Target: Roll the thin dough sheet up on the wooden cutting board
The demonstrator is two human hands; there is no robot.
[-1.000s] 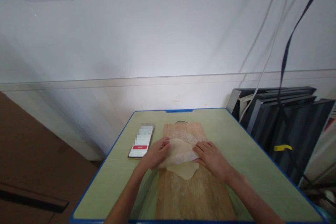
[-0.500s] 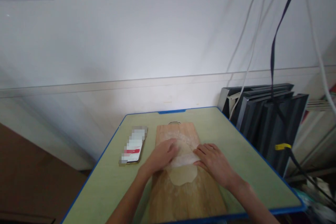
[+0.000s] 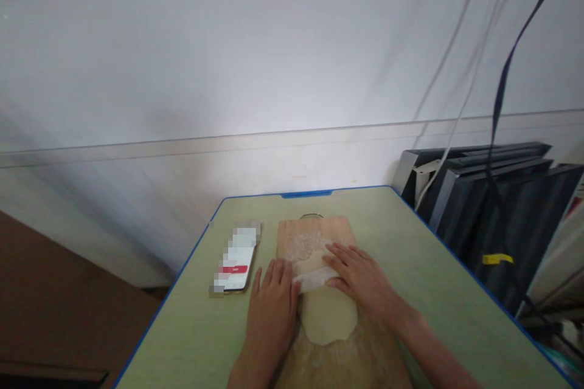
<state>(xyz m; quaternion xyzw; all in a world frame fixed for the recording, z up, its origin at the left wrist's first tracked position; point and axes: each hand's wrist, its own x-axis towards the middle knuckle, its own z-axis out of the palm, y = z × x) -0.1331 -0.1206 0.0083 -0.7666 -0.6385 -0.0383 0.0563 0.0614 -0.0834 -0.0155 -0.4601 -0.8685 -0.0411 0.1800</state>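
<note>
Head view: thin, cream-coloured dough sheet [image 3: 329, 319] between two bare hands

Dough sheet lies flat on a long, pale-brown wooden board [image 3: 340, 364], its rounded near edge toward the wearer. Across it runs a whitish, floury band [image 3: 314, 281], rod-like; cannot tell whether a rolling pin or a fold of dough. More dough shows just beyond.

Left hand [image 3: 272, 307] palm down over the board's left edge, fingers straight and near together, thumb beside the band's left end. Right hand [image 3: 365, 279] covers the right end, fingers outstretched and slightly parted, thumb on the near side. Whether either grips or merely presses: cannot tell.

Judgement on handling: dough light, soft, limp, easily torn or stretched where thin; flour should keep it from sticking. Best lifted with spread fingers under a broad edge, not pinched at one point. Band best taken at both ends, evenly.

Outward: white flour dusting [image 3: 306, 245] on the board's far part; smartphone with lit screen and red bar [image 3: 239, 255] to the left, on a pale-green, blue-edged table [image 3: 191, 310]. Dark flat panels [image 3: 497, 194] stand beyond, right.
</note>
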